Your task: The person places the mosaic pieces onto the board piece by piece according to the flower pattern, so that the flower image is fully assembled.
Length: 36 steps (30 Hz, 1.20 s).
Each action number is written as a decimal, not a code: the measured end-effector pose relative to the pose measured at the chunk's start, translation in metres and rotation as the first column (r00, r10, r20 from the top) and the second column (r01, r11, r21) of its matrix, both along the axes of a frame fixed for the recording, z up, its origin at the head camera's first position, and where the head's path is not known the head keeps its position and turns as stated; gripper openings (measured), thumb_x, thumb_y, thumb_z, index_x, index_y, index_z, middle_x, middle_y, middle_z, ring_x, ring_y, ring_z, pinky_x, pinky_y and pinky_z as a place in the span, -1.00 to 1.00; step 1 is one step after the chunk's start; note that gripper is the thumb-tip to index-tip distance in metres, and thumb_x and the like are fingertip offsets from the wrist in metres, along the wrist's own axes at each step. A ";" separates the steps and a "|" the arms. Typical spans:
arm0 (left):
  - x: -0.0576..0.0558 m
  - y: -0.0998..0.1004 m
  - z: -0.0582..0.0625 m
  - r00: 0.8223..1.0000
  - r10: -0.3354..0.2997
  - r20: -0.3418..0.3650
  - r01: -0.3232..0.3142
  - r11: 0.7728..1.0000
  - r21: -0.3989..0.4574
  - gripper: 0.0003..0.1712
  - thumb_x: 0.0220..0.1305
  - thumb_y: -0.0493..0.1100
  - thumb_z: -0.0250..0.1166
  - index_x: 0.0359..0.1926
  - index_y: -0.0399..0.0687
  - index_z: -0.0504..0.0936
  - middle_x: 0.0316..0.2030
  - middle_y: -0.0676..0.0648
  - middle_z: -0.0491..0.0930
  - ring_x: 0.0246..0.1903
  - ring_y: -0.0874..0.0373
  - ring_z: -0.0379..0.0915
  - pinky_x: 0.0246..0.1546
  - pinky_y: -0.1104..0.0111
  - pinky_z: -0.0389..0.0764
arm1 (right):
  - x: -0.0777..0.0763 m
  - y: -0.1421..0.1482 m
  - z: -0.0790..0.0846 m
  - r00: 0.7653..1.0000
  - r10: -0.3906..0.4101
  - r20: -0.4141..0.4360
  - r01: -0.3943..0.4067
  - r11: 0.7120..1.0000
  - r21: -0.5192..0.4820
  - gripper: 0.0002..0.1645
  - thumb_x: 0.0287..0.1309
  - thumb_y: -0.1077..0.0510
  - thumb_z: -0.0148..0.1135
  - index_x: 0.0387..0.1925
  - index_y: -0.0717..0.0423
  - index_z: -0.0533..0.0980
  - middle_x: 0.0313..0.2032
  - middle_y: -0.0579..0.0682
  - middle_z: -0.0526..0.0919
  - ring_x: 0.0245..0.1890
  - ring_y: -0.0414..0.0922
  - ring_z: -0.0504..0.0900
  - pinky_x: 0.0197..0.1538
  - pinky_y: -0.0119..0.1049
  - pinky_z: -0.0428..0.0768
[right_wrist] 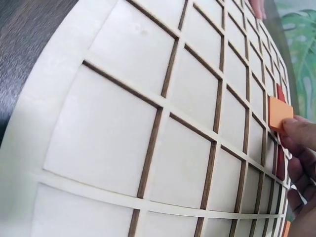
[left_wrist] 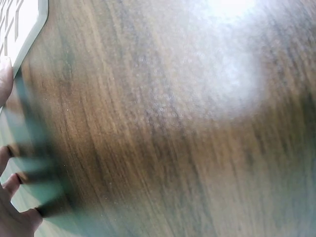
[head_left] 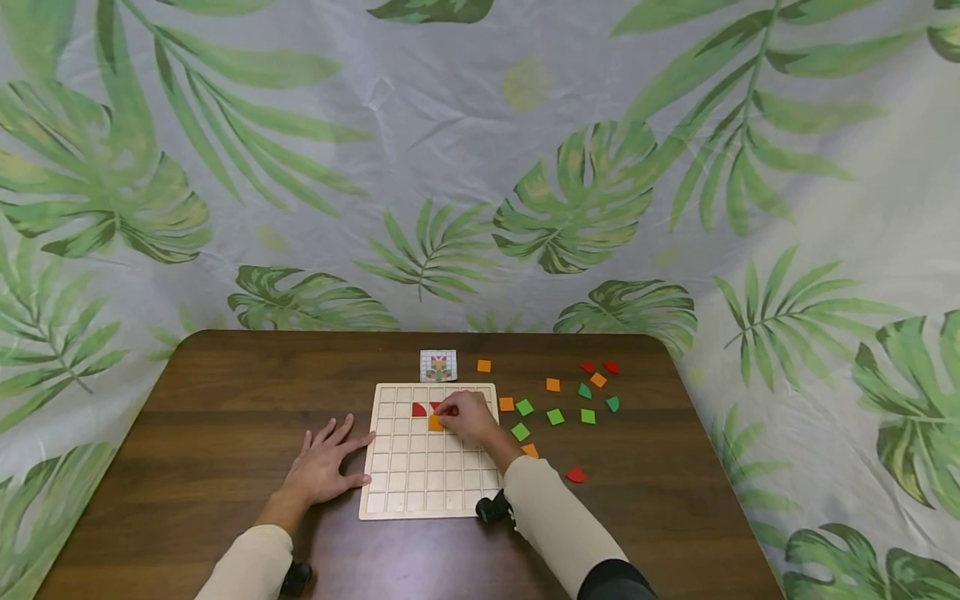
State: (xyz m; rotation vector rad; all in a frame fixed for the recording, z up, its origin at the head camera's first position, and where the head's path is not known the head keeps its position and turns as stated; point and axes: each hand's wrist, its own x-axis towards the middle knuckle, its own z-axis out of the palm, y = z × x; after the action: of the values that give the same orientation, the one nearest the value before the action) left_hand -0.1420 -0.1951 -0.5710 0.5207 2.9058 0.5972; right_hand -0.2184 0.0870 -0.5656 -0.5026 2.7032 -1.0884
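A pale wooden grid board (head_left: 408, 483) lies on the table. Over its upper middle my right hand (head_left: 468, 415) pinches an orange square tile (head_left: 436, 424). In the right wrist view the thumb lies on a corner of this orange tile (right_wrist: 279, 112), which is close over the grid. A red quarter-circle tile (head_left: 418, 410) sits in a cell beside it, and a second red piece (head_left: 434, 406) is partly hidden by my right fingers. My left hand (head_left: 322, 467) rests with fingers spread, its thumb and index fingertips right at the board's left edge.
Behind the board lies a small pattern card (head_left: 438, 366) with a coloured grid design. To the right, orange squares (head_left: 552, 384), green squares (head_left: 555, 417), red quarter-circles (head_left: 576, 475) and dark green ones (head_left: 584, 390) are scattered. A leaf-print cloth (head_left: 450, 167) hangs behind the table.
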 end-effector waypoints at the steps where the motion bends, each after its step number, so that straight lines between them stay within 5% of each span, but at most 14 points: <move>1: 0.000 0.000 0.000 1.000 0.001 0.000 -0.001 1.000 0.002 -0.20 0.05 0.19 0.41 0.32 0.13 0.45 0.41 -0.31 0.12 0.38 -0.37 -0.04 0.24 -0.37 -0.11 | 0.000 0.000 0.000 1.000 0.012 -0.012 -0.011 1.000 0.015 -0.92 0.17 0.21 0.33 -0.33 0.08 0.71 -0.37 -0.12 0.65 -0.41 -0.26 0.51 -0.27 -0.43 0.52; 10: 0.001 -0.001 -0.002 1.000 0.004 -0.006 -0.004 1.000 0.003 -0.20 0.03 0.19 0.42 0.31 0.14 0.46 0.41 -0.31 0.13 0.38 -0.37 -0.04 0.24 -0.37 -0.11 | 0.000 -0.001 -0.002 0.997 0.061 -0.040 -0.057 0.994 0.097 -0.88 0.11 0.14 0.38 -0.28 0.01 0.72 -0.34 -0.19 0.63 -0.27 -0.20 0.47 0.11 -0.09 0.32; 26: 0.001 0.001 -0.004 1.000 0.001 -0.023 0.000 0.999 0.042 -0.19 -0.02 0.21 0.43 0.28 0.13 0.48 0.39 -0.33 0.16 0.36 -0.40 -0.02 0.23 -0.38 -0.10 | 0.001 0.002 -0.004 0.992 0.088 -0.092 -0.074 0.986 0.151 -0.76 0.06 0.03 0.44 -0.20 -0.01 0.73 -0.22 -0.14 0.49 -0.12 -0.14 0.44 0.07 -0.15 0.35; 36: 0.001 0.001 0.000 1.000 0.006 -0.012 -0.006 1.000 0.007 -0.20 0.02 0.20 0.42 0.30 0.14 0.47 0.40 -0.32 0.15 0.37 -0.39 -0.03 0.24 -0.37 -0.09 | -0.006 0.033 0.004 0.998 -0.037 -0.051 0.038 0.999 0.035 -0.83 0.10 0.16 0.40 -0.23 0.08 0.70 -0.27 -0.04 0.53 -0.27 -0.11 0.44 -0.17 -0.22 0.46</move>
State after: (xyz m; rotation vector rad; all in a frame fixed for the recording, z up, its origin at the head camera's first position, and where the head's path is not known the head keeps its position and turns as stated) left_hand -0.1410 -0.1939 -0.5715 0.5185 2.9181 0.6078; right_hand -0.2240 0.1200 -0.5614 -0.4818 2.7818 -1.0476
